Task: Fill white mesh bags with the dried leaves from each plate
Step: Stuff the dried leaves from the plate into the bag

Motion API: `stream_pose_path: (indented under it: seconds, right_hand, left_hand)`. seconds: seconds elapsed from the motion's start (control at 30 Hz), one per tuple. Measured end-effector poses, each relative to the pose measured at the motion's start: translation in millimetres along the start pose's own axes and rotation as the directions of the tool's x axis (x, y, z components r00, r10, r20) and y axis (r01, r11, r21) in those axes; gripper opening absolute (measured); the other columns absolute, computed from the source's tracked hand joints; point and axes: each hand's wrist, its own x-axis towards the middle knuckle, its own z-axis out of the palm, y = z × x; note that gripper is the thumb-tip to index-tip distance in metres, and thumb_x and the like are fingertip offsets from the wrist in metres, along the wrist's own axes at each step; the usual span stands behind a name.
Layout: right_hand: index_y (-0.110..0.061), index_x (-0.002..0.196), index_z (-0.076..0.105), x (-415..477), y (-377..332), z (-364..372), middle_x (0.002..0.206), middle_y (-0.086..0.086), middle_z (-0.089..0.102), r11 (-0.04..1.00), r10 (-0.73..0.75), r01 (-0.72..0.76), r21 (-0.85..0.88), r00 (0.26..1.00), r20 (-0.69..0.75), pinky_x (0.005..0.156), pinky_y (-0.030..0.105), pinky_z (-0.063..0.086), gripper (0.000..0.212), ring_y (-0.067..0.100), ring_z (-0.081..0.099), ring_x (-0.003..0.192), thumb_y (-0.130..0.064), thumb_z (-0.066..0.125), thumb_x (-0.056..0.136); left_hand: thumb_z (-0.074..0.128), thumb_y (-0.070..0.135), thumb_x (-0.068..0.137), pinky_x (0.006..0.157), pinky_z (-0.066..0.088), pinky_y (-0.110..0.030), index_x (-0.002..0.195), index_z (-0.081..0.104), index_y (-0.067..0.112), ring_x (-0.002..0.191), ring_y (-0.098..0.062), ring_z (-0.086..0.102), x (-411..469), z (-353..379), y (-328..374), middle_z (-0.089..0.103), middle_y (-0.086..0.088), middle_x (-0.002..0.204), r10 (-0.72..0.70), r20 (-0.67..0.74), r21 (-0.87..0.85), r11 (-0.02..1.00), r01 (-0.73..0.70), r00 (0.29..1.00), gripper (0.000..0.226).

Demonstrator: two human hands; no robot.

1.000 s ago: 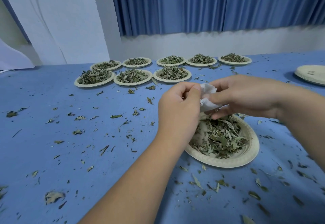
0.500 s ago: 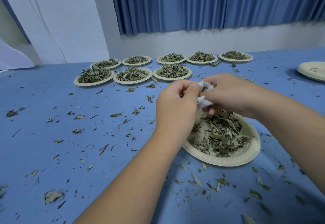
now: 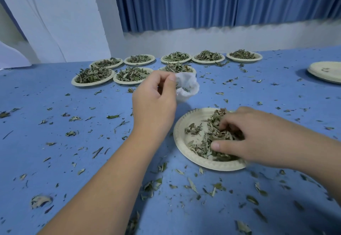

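Observation:
A cream paper plate point(image 3: 180, 133) lies on the blue table in front of me, with dried leaves point(image 3: 208, 136) heaped toward its right side. My right hand point(image 3: 245, 135) is down in that heap, fingers and thumb curled around a clump of leaves. Above and left of the plate, my left hand point(image 3: 155, 100) pinches the rim of a small white mesh bag point(image 3: 187, 87), whose mouth hangs open to the right with some leaves inside.
Several more plates of dried leaves point(image 3: 93, 75) stand in two rows at the back of the table. A stack of empty plates point(image 3: 326, 72) sits at the far right. Loose leaf bits litter the blue tabletop point(image 3: 55, 161). Blue curtains hang behind.
My right hand let go of the bag and dropped onto the plate's leaves. My left hand lifted the bag up and away from the plate, its mouth now open.

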Motion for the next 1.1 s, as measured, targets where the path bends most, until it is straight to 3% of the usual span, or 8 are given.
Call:
stream_pose_path:
  seconds: [0.1,0.3,0.5,0.77,0.9,1.1]
  right_hand:
    - [-0.046,0.122,0.045,-4,-5,3,0.109,-0.020,0.037,0.998,-0.006,0.007,-0.065,1.000,0.015,0.061,0.019,0.030,0.065,0.005,0.043,0.093,-0.084,0.038,0.069]
    - [-0.050,0.128,0.043,-11,-4,-5,0.111,-0.024,0.035,0.998,-0.064,0.063,0.024,0.996,0.065,0.085,0.027,0.033,0.074,0.003,0.033,0.115,-0.086,0.035,0.064]
    - [-0.050,0.135,0.038,-9,-2,-2,0.131,-0.017,0.038,0.997,-0.076,0.076,-0.003,0.994,0.074,0.080,0.025,0.031,0.057,0.008,0.040,0.119,-0.068,0.050,0.082]
    - [-0.043,0.130,0.052,-3,-8,7,0.118,-0.013,0.045,0.992,-0.122,0.122,0.028,0.992,0.005,0.086,0.027,0.042,0.049,0.011,0.047,0.114,-0.054,0.062,0.083]
    - [-0.040,0.129,0.055,-1,-11,7,0.115,-0.012,0.052,0.992,-0.125,0.125,0.004,0.992,0.007,0.081,0.025,0.042,0.047,0.011,0.050,0.109,-0.051,0.064,0.084]
    - [-0.019,0.104,0.068,4,-10,12,0.095,0.002,0.066,0.990,-0.140,0.140,-0.022,0.990,-0.032,0.074,0.035,0.052,0.034,0.020,0.061,0.090,-0.047,0.067,0.083]
  left_hand:
    - [0.055,0.021,0.097,0.061,0.039,-0.009,0.077,0.059,0.037,0.068,0.004,0.053,-2,-1,0,0.060,0.025,0.069,0.055,0.013,0.060,0.997,-0.055,0.998,0.026]
    - [0.055,0.020,0.097,0.062,0.038,-0.014,0.080,0.062,0.032,0.065,0.002,0.052,-5,2,-6,0.059,0.019,0.070,0.092,0.059,0.129,0.987,-0.099,0.994,0.021]
    - [0.055,0.019,0.097,0.059,0.037,-0.010,0.078,0.061,0.034,0.064,0.004,0.051,-4,3,-10,0.058,0.027,0.065,0.077,0.067,0.133,0.987,-0.086,0.995,0.024]
    - [0.055,0.020,0.097,0.057,0.036,-0.009,0.076,0.060,0.036,0.061,0.005,0.050,-4,4,-12,0.057,0.028,0.065,0.048,0.087,0.115,0.992,-0.058,0.995,0.026]
    - [0.056,0.021,0.097,0.055,0.035,-0.009,0.078,0.063,0.031,0.058,0.003,0.048,-4,5,-14,0.056,0.023,0.062,0.011,0.089,0.099,0.995,-0.020,0.996,0.023]
    - [0.057,0.023,0.096,0.057,0.041,-0.014,0.076,0.063,0.032,0.060,0.002,0.050,-8,8,-14,0.061,0.014,0.067,-0.048,0.091,0.074,0.996,0.041,0.995,0.023]
